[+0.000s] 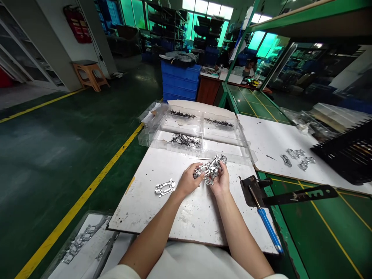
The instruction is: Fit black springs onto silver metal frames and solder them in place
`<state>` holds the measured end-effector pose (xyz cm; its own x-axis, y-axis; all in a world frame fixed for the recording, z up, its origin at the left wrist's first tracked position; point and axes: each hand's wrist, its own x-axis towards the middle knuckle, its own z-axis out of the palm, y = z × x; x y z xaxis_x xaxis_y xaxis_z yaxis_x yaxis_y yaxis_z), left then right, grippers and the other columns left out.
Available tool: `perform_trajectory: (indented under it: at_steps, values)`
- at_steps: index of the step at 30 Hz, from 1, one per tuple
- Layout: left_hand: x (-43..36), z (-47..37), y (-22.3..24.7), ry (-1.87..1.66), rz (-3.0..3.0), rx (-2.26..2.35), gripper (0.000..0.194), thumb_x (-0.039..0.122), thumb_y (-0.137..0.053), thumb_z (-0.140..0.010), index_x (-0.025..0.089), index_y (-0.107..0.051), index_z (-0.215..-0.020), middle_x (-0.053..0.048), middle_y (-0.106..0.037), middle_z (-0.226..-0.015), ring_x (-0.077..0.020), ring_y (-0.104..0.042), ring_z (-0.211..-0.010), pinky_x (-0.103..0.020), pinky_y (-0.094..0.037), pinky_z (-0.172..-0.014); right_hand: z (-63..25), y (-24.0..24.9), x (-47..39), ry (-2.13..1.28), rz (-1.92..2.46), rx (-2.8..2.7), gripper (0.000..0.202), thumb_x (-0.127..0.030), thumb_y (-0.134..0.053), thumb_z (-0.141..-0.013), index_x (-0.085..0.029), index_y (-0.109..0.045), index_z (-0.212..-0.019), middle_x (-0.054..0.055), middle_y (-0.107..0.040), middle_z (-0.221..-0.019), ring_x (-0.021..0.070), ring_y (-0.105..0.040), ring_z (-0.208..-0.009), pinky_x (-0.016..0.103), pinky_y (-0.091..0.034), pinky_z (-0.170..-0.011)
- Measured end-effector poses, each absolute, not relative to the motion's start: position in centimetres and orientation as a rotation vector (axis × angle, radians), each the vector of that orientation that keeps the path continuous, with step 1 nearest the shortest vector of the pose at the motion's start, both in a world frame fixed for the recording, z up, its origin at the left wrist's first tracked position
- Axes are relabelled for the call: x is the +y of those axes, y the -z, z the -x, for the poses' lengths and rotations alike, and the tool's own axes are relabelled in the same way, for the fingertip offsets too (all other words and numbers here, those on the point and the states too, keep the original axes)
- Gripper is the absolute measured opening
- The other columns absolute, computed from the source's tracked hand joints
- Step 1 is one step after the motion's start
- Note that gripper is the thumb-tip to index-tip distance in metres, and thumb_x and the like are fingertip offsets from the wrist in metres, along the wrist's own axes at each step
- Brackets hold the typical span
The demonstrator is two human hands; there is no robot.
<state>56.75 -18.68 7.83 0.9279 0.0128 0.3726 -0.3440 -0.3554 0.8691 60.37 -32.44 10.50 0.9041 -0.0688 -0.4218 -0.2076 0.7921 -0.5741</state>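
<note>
Several silvery metal parts [211, 169] are bunched together between my two hands, above the white board [186, 217]. My left hand [190, 179] grips the left side of the bunch, thumb and fingers bent round it. From the right and below, my right hand [221, 179] wraps its fingers about the same parts. One more silvery part [165, 187], a frame with openings, lies flat on the board to the left of my left hand. Beyond the hands stands a clear divided tray [202, 133] with piles of thin black pieces [185, 140] in some compartments.
A blue-handled tool [269, 228] and a dark metal fixture [255, 190] sit at the board's right edge. Further right are silvery parts [303, 159] and a black rack [348, 151]. Blue crates [180, 79] stand behind the tray. A person [250, 69] is in the background.
</note>
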Motion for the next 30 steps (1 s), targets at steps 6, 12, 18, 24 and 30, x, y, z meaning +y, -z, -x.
perform_trajectory:
  at_steps: [6,12,18,24,30]
  values:
    - [-18.5,-57.0,-7.8,-0.409,-1.86,-0.175,0.03,0.034,-0.058,-0.09,0.02,-0.065,-0.115,-0.005,-0.068,-0.099,-0.0154,-0.062,-0.08,-0.029,-0.052,-0.08,-61.1,-12.3,-33.4,-0.092,0.717,0.442,0.017,-0.035,-0.068,-0.082,-0.019,-0.066,-0.088,0.002,-0.072,-0.073,0.0181,-0.068,-0.065,0.03,-0.057,-0.06]
    - [-18.4,-56.9,-8.0,-0.428,-1.773,-0.157,0.024,0.029,-0.056,-0.089,0.018,-0.066,-0.109,-0.002,-0.063,-0.08,-0.0135,-0.06,-0.071,-0.027,-0.052,-0.073,-61.4,-13.0,-34.1,-0.108,0.727,0.529,0.021,-0.04,-0.065,-0.084,-0.02,-0.064,-0.087,0.003,-0.073,-0.077,0.0191,-0.07,-0.07,0.033,-0.06,-0.067]
    - [-18.3,-56.7,-8.3,-0.438,-1.751,-0.09,0.022,0.029,-0.054,-0.09,0.019,-0.067,-0.104,0.0,-0.06,-0.077,-0.0115,-0.058,-0.065,-0.025,-0.052,-0.067,-61.9,-15.3,-35.6,-0.145,0.7,0.535,0.03,-0.048,-0.064,-0.084,-0.019,-0.063,-0.094,0.006,-0.073,-0.085,0.0226,-0.071,-0.08,0.039,-0.062,-0.07]
    - [-18.2,-56.8,-8.1,-0.469,-1.808,-0.078,0.024,0.033,-0.051,-0.092,0.018,-0.067,-0.102,0.0,-0.06,-0.075,-0.0119,-0.057,-0.063,-0.024,-0.05,-0.062,-64.0,-23.2,-37.7,-0.01,0.618,0.38,0.032,-0.045,-0.065,-0.085,-0.017,-0.064,-0.099,0.007,-0.071,-0.091,0.0234,-0.07,-0.087,0.041,-0.063,-0.072]
    - [-18.0,-57.0,-8.4,-0.523,-1.911,-0.048,0.029,0.039,-0.05,-0.093,0.018,-0.069,-0.102,-0.002,-0.062,-0.076,-0.014,-0.058,-0.066,-0.024,-0.05,-0.062,-67.4,-32.6,-43.7,0.205,0.621,0.23,0.034,-0.045,-0.06,-0.085,-0.014,-0.063,-0.075,0.007,-0.072,-0.088,0.0239,-0.07,-0.095,0.036,-0.059,-0.065]
